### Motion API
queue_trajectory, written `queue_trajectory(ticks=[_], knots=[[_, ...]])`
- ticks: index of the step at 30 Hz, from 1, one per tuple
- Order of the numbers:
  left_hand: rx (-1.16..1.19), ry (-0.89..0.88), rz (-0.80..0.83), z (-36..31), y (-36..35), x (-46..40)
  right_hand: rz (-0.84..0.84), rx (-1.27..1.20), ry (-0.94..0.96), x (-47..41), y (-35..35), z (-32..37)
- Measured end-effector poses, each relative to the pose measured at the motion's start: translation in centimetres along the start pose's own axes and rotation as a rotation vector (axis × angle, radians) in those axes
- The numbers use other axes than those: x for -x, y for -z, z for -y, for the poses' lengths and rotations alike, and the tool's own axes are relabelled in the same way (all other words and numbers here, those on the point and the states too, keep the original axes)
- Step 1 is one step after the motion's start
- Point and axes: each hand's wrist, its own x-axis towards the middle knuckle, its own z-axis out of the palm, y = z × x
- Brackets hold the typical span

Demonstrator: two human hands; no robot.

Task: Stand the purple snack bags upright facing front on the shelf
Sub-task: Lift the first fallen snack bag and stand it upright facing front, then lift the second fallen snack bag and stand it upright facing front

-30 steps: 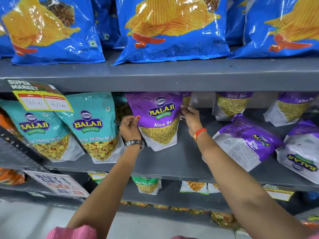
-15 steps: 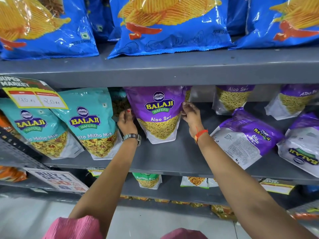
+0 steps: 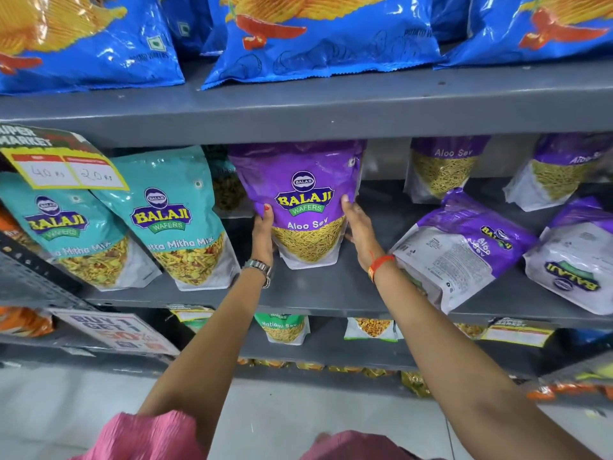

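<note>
A purple Aloo Sev bag [image 3: 303, 194] stands upright, front facing out, on the grey middle shelf [image 3: 331, 293]. My left hand [image 3: 263, 232] grips its left edge and my right hand [image 3: 360, 229] presses its right edge. To the right, a second purple bag [image 3: 461, 250] lies tilted with its printed back showing, and a third [image 3: 574, 260] lies upside down at the far right. Two more purple bags [image 3: 444, 167] [image 3: 564, 171] stand upright at the back of the shelf.
Two teal Khatta Mitha Mix bags [image 3: 179, 220] lean upright left of my hands. Blue wafer bags [image 3: 318, 34] fill the upper shelf. A yellow price tag [image 3: 63, 167] hangs at left. Lower shelves hold small green packs [image 3: 282, 328] and a promo sign [image 3: 116, 333].
Both hands have slid down the sides of the upright purple bag, from near its middle toward its lower half. The bag stays upright in place.
</note>
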Motion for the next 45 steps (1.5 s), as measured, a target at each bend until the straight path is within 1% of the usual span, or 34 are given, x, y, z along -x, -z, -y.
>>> queue_trajectory(ticks=[3,7,10,13,15,17,19,21,22,23,25,27,28,29,30,31,33,34,36,37,38,39,41,43,45], knots=[[-0.027,-0.011,-0.006,0.5,0.3,0.9,-0.023,0.01,0.029,1.3,-0.1,-0.5],[-0.021,-0.038,0.033,0.6,0.8,3.0,-0.064,0.022,0.028,2.7,0.0,-1.3],[-0.038,-0.028,0.0,0.9,1.1,3.4,-0.061,0.004,0.031,3.6,0.1,-1.7],[-0.044,0.001,0.003,0.7,1.1,3.5,-0.062,0.008,0.041,4.1,0.1,-1.6],[-0.018,0.024,-0.02,0.9,0.9,3.5,-0.063,-0.008,0.044,4.3,0.0,-1.4],[0.045,-0.036,-0.109,1.3,0.4,3.7,-0.079,-0.026,0.06,4.4,0.0,-1.3],[0.077,-0.201,-0.267,1.7,0.0,4.6,-0.139,-0.047,0.121,4.5,0.2,-1.4],[-0.049,-0.417,-0.412,2.2,-0.8,5.9,-0.262,-0.055,0.22,4.7,0.5,-1.0],[-0.119,-0.537,-0.457,2.5,-1.6,6.7,-0.333,-0.032,0.275,4.8,0.8,-0.5],[-0.173,-0.661,-0.465,2.8,-2.5,7.6,-0.396,-0.006,0.333,4.8,1.3,0.1],[-0.255,-0.925,-0.365,3.3,-4.6,9.1,-0.505,0.037,0.443,5.0,2.5,1.2],[-0.364,-1.151,-0.174,3.9,-7.0,10.0,-0.65,0.101,0.523,5.3,4.5,2.0],[-0.422,-1.202,-0.06,4.1,-8.2,10.1,-0.733,0.133,0.528,5.5,5.7,2.2],[-0.467,-1.196,0.055,4.1,-9.4,10.1,-0.817,0.155,0.507,5.5,7.2,2.1],[-0.505,-1.129,0.175,4.0,-10.7,10.0,-0.888,0.17,0.449,5.6,8.7,1.9],[-0.564,-1.027,0.281,4.2,-12.1,9.6,-0.926,0.184,0.379,5.7,10.3,1.5],[-0.741,-0.763,0.427,4.7,-14.7,7.8,-0.936,0.261,0.291,6.0,12.9,0.6],[-0.803,-0.584,0.478,4.9,-15.9,6.7,-0.925,0.328,0.26,6.2,13.9,0.0],[-0.826,-0.227,0.555,4.7,-18.1,5.0,-0.935,0.463,0.171,6.5,15.6,-0.8],[-0.839,-0.121,0.594,4.7,-18.9,4.1,-0.961,0.494,0.092,6.7,16.4,-1.1],[-0.877,-0.074,0.633,4.5,-19.6,3.4,-0.989,0.483,0.021,6.9,16.9,-1.1],[-0.898,-0.017,0.666,4.4,-20.1,2.5,-1.008,0.459,-0.038,6.8,17.6,-1.4],[-0.849,0.106,0.681,4.6,-21.0,1.2,-1.012,0.386,-0.072,6.4,18.9,-2.1],[-0.777,0.192,0.631,5.4,-21.6,-0.1,-1.036,0.289,-0.121,6.2,20.3,-2.2],[-0.734,0.227,0.58,5.8,-22.3,-0.4,-1.017,0.169,-0.2,6.5,21.0,-1.6]])
